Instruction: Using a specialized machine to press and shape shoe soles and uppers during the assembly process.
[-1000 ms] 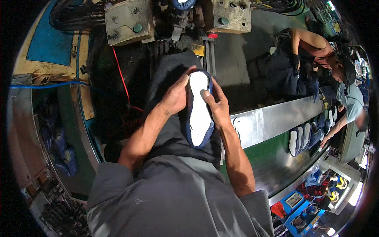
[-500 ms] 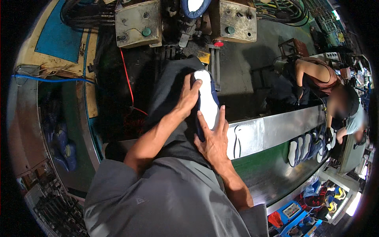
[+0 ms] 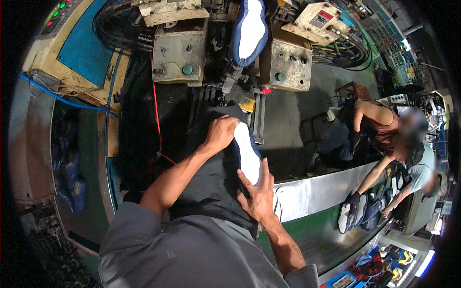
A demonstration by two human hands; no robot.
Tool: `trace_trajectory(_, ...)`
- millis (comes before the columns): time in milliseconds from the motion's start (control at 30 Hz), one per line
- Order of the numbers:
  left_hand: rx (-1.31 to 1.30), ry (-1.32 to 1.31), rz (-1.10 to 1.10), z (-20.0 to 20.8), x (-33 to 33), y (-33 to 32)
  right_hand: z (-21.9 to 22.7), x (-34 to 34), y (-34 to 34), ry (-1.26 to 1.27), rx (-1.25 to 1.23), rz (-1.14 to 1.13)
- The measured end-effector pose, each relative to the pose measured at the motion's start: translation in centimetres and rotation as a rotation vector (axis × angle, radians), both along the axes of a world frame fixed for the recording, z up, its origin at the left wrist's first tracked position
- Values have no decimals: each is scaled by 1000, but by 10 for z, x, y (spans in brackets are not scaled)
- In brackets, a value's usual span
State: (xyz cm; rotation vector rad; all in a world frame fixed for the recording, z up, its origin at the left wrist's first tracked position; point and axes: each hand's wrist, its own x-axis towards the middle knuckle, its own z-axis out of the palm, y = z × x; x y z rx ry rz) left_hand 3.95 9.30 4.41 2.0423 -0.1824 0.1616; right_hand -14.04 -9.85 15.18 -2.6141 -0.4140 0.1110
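A navy shoe upper [image 3: 248, 152], its white sole side facing up, rests over my dark-trousered lap. My left hand [image 3: 223, 134] is closed round its far end, the thumb and fingers at the left edge. At the near end my right hand [image 3: 258, 192] grips it, with fingers along both sides of the white sole. The underside of the upper is hidden. Beyond my hands, a second navy shoe upper [image 3: 249, 36], also white side up, sits in the machine between two grimy control boxes.
The left control box [image 3: 180, 60] and right control box [image 3: 287, 65] carry green buttons. A red button [image 3: 265, 90] sits below. A metal-edged bench [image 3: 326, 189] runs rightward, with several shoes [image 3: 357, 211] where co-workers reach. A red hose [image 3: 157, 110] hangs left; navy shoes [image 3: 72, 177] lie beyond.
The view has tilted up, so more of the machine and its shoe shows. My left fingers have shifted round the upper's far end. A co-worker's arm now reaches over the bench shoes.
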Motion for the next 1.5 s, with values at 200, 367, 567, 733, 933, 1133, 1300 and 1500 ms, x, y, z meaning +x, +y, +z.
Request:
trace_trajectory(200,-254,279,-159,-40,25,11,2,10,-2,46,-12,-27)
trace_trajectory(367,187,27,218,-100,109,49,11,9,8,136,45,-86)
trace_trajectory(567,365,581,118,-89,144,-6,6,8,9,98,54,-144)
trace_trajectory(733,377,559,29,-113,149,15,11,12,3,130,144,-165)
trace_trajectory(933,-426,113,278,-13,214,77,32,29,-36,66,206,-307)
trace_trajectory(1133,-891,462,-144,155,262,30,71,130,-50,-252,89,-230)
trace_trajectory(1300,-967,307,-286,173,232,74,121,245,-6,-425,116,-100)
trace_trajectory(1500,-1325,415,-374,124,126,144,109,361,55,-520,146,-62)
